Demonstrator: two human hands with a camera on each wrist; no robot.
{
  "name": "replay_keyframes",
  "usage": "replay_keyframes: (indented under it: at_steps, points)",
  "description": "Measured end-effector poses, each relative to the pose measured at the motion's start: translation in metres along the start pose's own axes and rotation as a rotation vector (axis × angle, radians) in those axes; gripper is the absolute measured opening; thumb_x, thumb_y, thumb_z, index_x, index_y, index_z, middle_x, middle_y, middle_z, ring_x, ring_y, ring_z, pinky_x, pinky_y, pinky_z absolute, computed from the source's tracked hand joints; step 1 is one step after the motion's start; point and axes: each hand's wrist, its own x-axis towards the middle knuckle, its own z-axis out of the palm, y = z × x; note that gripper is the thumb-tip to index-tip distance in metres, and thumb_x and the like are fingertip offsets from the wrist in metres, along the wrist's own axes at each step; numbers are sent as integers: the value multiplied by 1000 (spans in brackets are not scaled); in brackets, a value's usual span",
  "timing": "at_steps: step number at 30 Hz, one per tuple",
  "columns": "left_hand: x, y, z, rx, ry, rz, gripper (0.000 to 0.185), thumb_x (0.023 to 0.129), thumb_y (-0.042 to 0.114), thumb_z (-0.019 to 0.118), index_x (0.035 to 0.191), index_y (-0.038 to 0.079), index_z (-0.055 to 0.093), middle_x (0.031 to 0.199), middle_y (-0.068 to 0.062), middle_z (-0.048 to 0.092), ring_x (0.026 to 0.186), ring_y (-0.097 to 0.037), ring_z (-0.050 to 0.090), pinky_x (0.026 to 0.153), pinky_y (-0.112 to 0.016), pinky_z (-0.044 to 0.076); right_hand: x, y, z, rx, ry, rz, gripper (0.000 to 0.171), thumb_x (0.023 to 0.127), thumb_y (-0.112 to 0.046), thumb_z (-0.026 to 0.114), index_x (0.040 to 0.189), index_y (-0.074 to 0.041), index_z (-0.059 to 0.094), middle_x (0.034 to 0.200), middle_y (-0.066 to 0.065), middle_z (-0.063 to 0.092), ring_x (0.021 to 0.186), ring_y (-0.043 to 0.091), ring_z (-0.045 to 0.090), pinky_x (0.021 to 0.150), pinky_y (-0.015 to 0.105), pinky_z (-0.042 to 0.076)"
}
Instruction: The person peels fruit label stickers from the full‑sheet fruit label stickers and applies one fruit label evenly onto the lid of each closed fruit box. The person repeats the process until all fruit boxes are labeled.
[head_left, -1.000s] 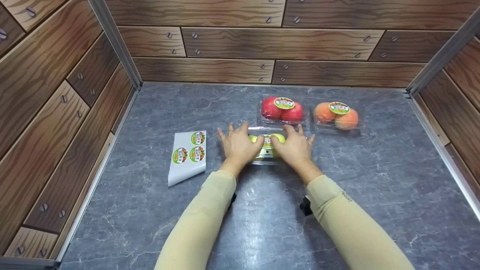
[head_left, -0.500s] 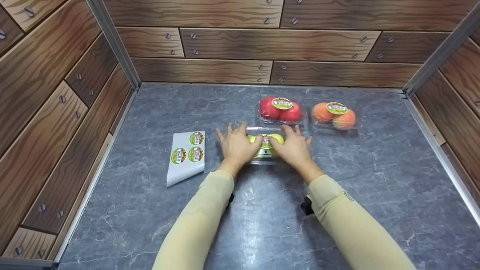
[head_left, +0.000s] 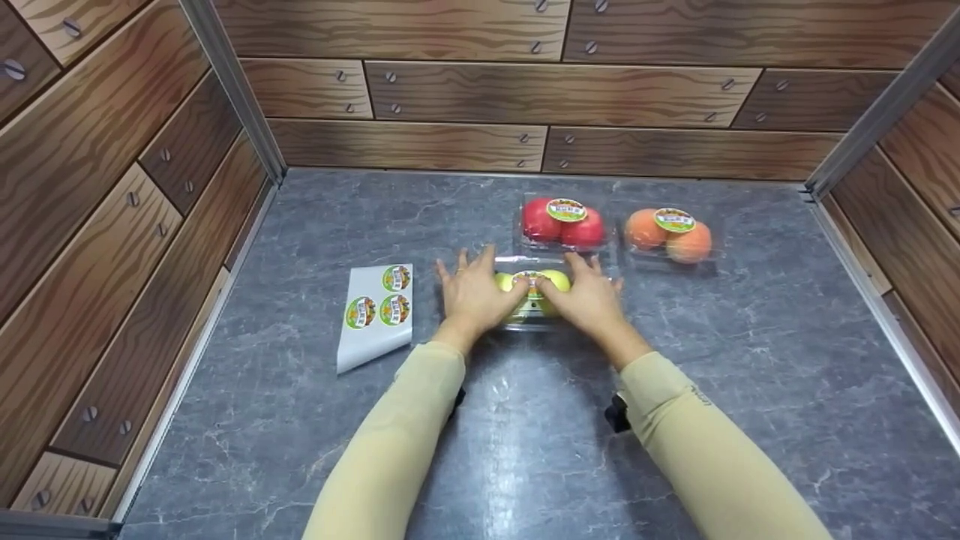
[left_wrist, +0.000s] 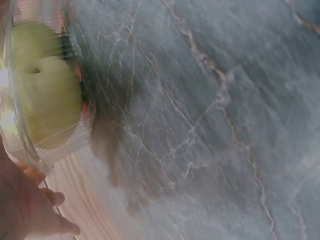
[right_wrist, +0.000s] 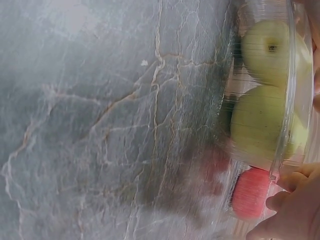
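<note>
Fingers: both hands lie with fingers (head_left: 465, 264) spread and nearly straight over the clear box of green apples (head_left: 534, 294), left hand (head_left: 474, 294) on its left end, right hand (head_left: 589, 296) on its right end; thumbs point inward to the round label on the lid.
Desk: grey marbled desk (head_left: 315, 217), walled at back and both sides by wood-print panels (head_left: 112, 150) studded with screw heads.
Sleeves: tan sleeves (head_left: 405, 435) cover both forearms up to the wrists.
Sticker sheet: white backing sheet (head_left: 373, 315) with three round green-rimmed stickers, flat on the desk just left of the left hand, not touching it.
Box of green apples: near the middle of the desk, between the two hands; the wrist views show two green apples (right_wrist: 265, 90) side by side under the clear lid.
Red apple box: clear labelled box of red apples (head_left: 562, 222) directly behind the green one, close against its far edge, just beyond the fingertips.
Peach box: clear labelled box of orange-pink fruit (head_left: 670, 232), right of the red box, apart from the right hand.
</note>
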Motion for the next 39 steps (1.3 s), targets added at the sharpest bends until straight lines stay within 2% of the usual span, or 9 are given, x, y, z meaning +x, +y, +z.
replay_keyframes:
  at_steps: [19,25,39]
  points:
    - [-2,-1,3,10,9,11,94,90,73,55,161,12,45,159,-7,53,154,-39,37,123,-72,9,0,2,2,-5,-15,6,86,98,-58,63,159,-1,43,160,22,46,154,53,26,116,83,6]
    - [-1,-2,3,22,13,15,91,91,71,55,160,13,47,158,-6,54,154,-39,38,123,-73,13,0,1,2,13,-16,10,85,97,-57,64,158,-1,44,159,20,50,154,51,28,117,82,7]
    - [-2,-1,2,8,3,12,88,92,66,53,161,12,46,160,-8,52,154,-39,36,123,-73,9,-1,1,1,16,-10,6,82,98,-54,64,158,-1,45,157,22,51,153,51,29,118,80,6]
